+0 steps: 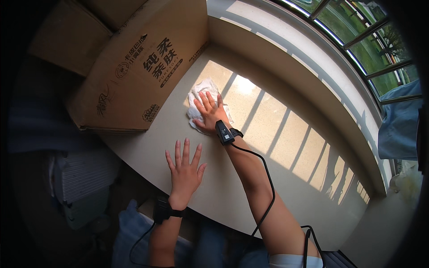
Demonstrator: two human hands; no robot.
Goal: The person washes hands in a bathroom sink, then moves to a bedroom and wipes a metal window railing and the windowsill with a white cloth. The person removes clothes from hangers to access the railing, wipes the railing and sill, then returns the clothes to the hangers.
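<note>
Under my right hand [208, 113] lies a crumpled white cloth [206, 87], spread on the pale tabletop [214, 174]. The palm rests flat on it with the fingers apart, and the cloth's edges show around them. My left hand [184, 172] is nearer to me, at the table's front edge, holding nothing, its fingers stretched and spread. Whether that palm touches the surface I cannot tell. Each wrist wears a black strapped device with a cable.
A large brown cardboard box [147, 67] stands on the table at the left, close to the cloth. Behind the table runs a raised ledge [295, 58] below a barred window [357, 35]. Blue fabric [400, 120] hangs at the right. Barred sunlight falls across the tabletop.
</note>
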